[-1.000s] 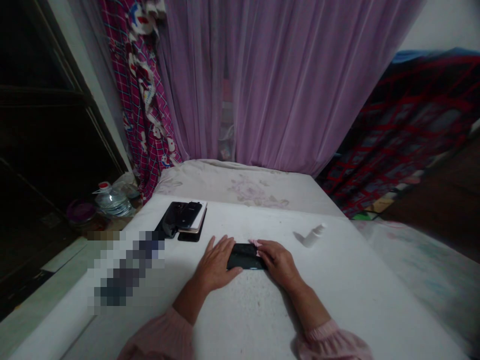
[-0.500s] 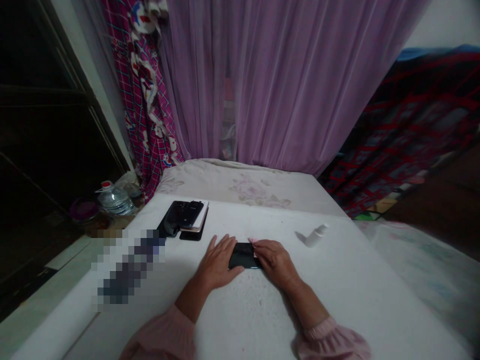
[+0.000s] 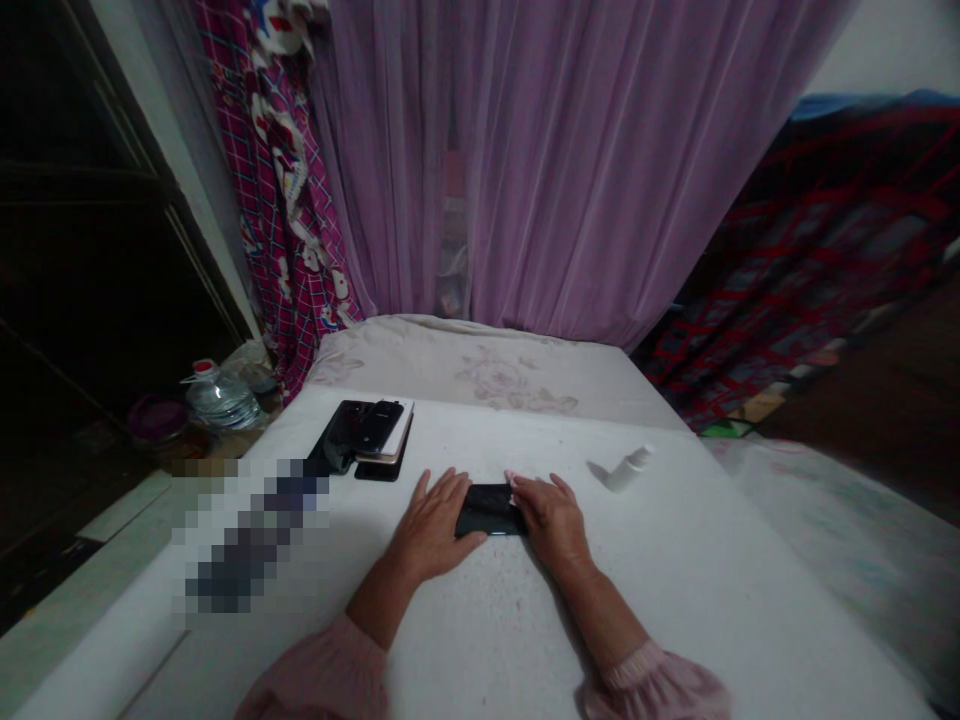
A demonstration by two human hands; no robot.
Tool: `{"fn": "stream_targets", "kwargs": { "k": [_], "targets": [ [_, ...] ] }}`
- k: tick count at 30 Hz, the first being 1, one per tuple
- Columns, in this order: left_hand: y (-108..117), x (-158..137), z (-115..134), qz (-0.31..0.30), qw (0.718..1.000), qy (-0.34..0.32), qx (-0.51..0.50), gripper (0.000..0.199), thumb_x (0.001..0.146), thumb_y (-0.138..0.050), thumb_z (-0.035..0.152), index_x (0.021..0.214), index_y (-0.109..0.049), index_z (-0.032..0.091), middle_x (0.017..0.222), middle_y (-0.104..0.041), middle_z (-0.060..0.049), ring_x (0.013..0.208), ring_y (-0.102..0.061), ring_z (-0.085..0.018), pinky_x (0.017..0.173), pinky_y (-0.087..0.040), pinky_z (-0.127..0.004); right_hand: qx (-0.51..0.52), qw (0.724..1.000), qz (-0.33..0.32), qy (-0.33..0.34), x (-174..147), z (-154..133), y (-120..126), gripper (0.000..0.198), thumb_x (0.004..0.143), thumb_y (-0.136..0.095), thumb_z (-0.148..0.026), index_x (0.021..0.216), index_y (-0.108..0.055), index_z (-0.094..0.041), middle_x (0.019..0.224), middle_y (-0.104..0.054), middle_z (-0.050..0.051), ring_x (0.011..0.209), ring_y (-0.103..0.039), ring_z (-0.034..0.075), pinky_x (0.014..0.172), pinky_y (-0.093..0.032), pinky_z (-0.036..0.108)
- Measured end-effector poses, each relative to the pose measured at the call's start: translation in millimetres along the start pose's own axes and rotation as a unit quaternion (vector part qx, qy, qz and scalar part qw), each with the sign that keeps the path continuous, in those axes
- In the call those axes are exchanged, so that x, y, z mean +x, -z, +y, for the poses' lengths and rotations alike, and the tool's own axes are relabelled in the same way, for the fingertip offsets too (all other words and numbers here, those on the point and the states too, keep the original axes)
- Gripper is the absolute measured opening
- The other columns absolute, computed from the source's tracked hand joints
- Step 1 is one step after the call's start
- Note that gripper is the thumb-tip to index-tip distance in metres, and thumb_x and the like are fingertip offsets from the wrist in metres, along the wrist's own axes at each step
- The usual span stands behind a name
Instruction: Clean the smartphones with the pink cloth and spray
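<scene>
dark phone: it lies flat on the white cloth (image 3: 495, 645), the dark phone (image 3: 491, 512) set crosswise in front of you, between your two hands, its middle uncovered.
left hand: your left hand (image 3: 433, 525) has the phone's left end in its grasp, thumb along the near edge, fingers spread by the far left corner.
right hand: your right hand (image 3: 553, 518) pinches a pink wipe (image 3: 513, 482) between thumb and forefinger, with the other fingers lifted a little; your fingers partly hide the phone's right end.
pink wipe: it shows at your right fingertips, by the far right corner of the phone; how much lies under your fingers you cannot tell from here.
white bottle: the white bottle (image 3: 628, 470) is on the cloth beyond your right hand and to its right, apart from it.
device pile: the pile of devices (image 3: 386, 428) sits beyond your left hand and to its left, a black one on a white one, well apart from the phone you hold.
</scene>
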State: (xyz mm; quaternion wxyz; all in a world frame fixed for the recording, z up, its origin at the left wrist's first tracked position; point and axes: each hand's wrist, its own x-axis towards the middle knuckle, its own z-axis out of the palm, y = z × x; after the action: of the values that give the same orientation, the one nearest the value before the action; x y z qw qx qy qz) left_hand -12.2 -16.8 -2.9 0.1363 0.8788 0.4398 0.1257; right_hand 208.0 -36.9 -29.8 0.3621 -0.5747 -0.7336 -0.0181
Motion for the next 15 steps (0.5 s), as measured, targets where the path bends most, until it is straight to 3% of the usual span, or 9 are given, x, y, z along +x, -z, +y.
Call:
{"fn": "stream_targets", "kwargs": {
  "k": [10,15],
  "targets": [
    [-3.5,0.7,-1.9,0.01,1.0,-0.007,-0.004,0.067,0.087,-0.052,0.051,0.143,-0.036,0.017,0.147,-0.044,-0.013,0.141,-0.03,-0.028,0.118,-0.011,-0.053,0.042,0.998,-0.037,0.024,15.4,-12.5,-16.2,0.023,0.089,-0.052,-0.02,0.101,-0.071,-0.024,0.104,-0.073,0.007,0.096,-0.068,0.022,0.087,-0.053,0.038],
    [-4.2,0.9,-1.7,0.001,1.0,0.0,-0.002,0.067,0.087,-0.054,0.049,0.142,-0.036,0.015,0.148,-0.043,-0.013,0.141,-0.029,-0.028,0.118,-0.01,-0.053,0.058,0.998,-0.033,0.013,11.8,-8.9,-13.1,0.028,0.09,-0.053,-0.023,0.114,-0.068,-0.024,0.108,-0.073,0.007,0.099,-0.067,0.023,0.089,-0.054,0.04]
  ]
}}
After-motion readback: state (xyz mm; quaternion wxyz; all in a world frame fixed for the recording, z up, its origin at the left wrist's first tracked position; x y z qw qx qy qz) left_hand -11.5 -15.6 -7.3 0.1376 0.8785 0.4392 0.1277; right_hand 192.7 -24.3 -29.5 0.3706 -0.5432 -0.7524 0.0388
